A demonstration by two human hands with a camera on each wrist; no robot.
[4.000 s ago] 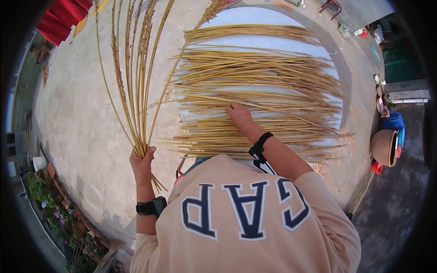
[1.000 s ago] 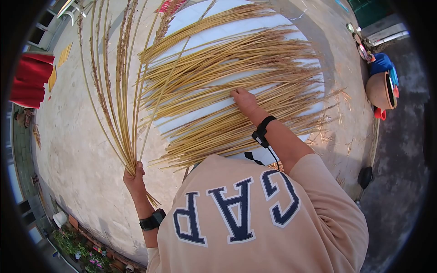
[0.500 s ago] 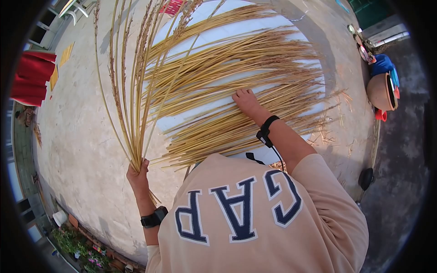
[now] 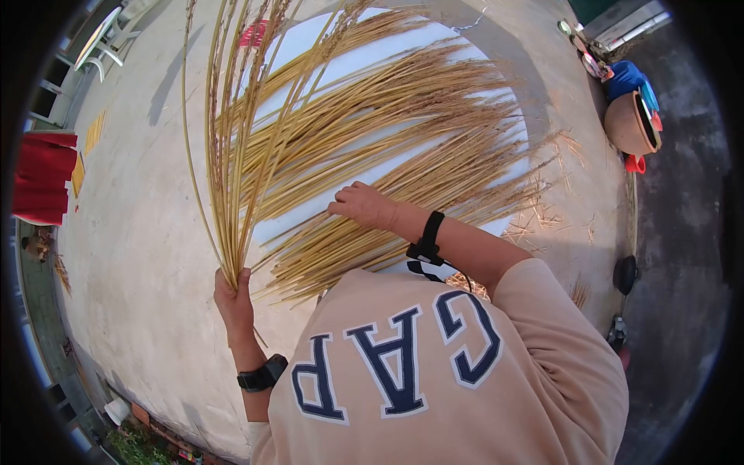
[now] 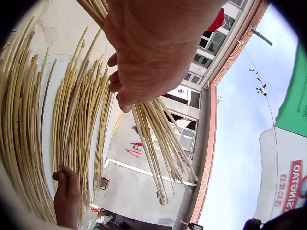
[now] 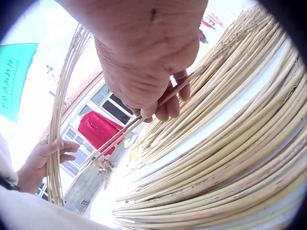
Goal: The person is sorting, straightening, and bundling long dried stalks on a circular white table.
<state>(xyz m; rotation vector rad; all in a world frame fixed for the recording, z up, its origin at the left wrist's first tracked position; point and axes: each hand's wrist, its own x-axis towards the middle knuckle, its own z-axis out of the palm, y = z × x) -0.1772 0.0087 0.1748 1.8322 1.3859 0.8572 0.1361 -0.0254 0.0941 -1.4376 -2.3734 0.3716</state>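
My left hand (image 4: pixel 235 304) grips the lower ends of a fan of long dry stalks (image 4: pixel 225 221) with brown seed heads, raised left of the table. More such stalks lie in rows (image 4: pixel 364 116) across a round white table (image 4: pixel 308 204). Over the nearer rows is my right hand (image 4: pixel 364 206), its back toward the head camera. Seen from the right wrist, thumb and fingers pinch a thin stalk (image 6: pixel 130 126) that slants above the rows. The left wrist view shows the seed heads (image 5: pixel 170 175) of the fanned stalks beyond the left hand.
Broken stalk bits (image 4: pixel 542 221) litter the concrete floor (image 4: pixel 132 271) right of the table. A clay pot (image 4: pixel 628 125) stands at the far right beside a blue object. A white plastic chair (image 4: pixel 99 46) and a red cloth (image 4: pixel 45 178) are at the left.
The right hand has moved left along the stalks toward their bare ends. The left hand's fan has swung slightly right and stands more upright. The head view has shifted.
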